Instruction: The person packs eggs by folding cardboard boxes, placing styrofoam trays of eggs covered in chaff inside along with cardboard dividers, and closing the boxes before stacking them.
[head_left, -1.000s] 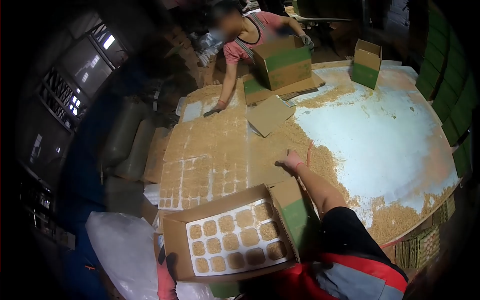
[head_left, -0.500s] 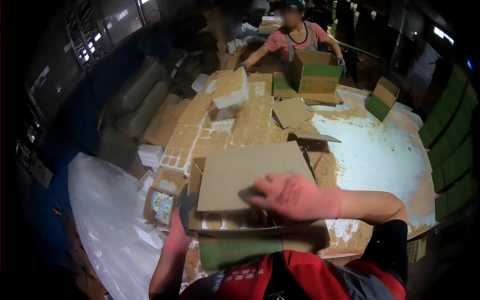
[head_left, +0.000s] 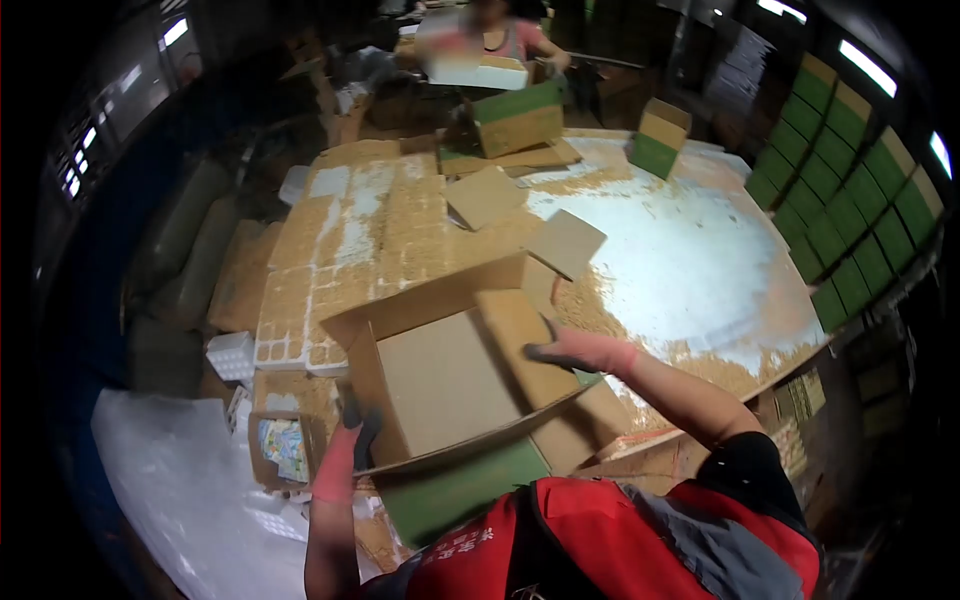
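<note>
In front of me stands an open cardboard box [head_left: 430, 462], green on its outer side, with a flat cardboard sheet [head_left: 450, 380] lying inside it. My left hand [head_left: 345, 450], in a pink glove with dark fingers, holds the box's left side near the front corner. On the right, a cardboard flap [head_left: 525, 350] leans inward over the sheet. My right hand [head_left: 585, 350], gloved alike, rests on that flap with thumb and fingers apart. What lies under the sheet is hidden.
White foam trays [head_left: 285, 345] filled with sawdust cover the table's left half. Loose cardboard pieces [head_left: 567, 243] and a small green box [head_left: 660, 140] lie beyond. A co-worker [head_left: 510, 40] handles a white foam block [head_left: 480, 72] above another box. Green boxes [head_left: 850, 190] are stacked right.
The cardboard sheet has gone down from the box's top to inside it. My right hand moved from the sheet to the right flap. The co-worker's foam block moved from the trays towards their box.
</note>
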